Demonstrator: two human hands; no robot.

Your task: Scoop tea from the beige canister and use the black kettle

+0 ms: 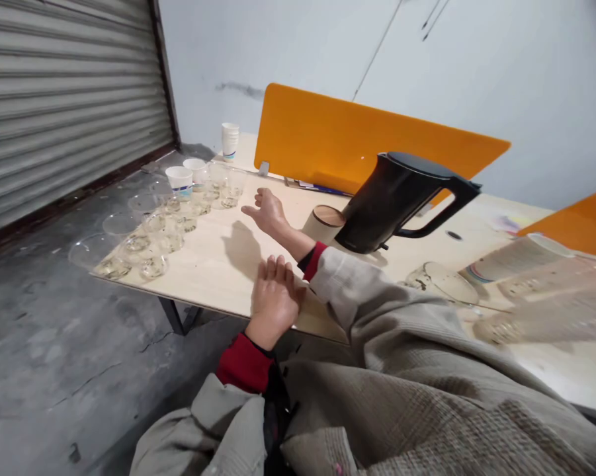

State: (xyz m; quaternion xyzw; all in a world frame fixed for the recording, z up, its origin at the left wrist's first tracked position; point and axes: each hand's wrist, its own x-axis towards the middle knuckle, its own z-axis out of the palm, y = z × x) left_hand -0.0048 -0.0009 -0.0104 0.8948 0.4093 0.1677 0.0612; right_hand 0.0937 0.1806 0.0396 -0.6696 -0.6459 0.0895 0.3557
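Note:
My left hand (274, 299) lies at the front edge of the wooden table (213, 254), its fingers stretched out and holding nothing. Reaching in from the right, my right hand (268, 211) hovers over the tabletop and casts a shadow; thumb and fingers are apart, with nothing visible in them. Just right of its wrist stand a beige canister with a brown wooden lid (328, 215) and a black electric kettle (394, 201). To the left are several clear plastic cups (153, 258) with a little pale contents at the bottom, and two white paper cups (179, 178) behind them.
A stack of paper cups (230, 140) stands at the far left corner. Behind the kettle rises an orange divider (337, 139). On the right, stacked clear plastic cups (550, 317), a paper cup stack (518, 258) and a clear bowl-like vessel (449, 283) lie or stand.

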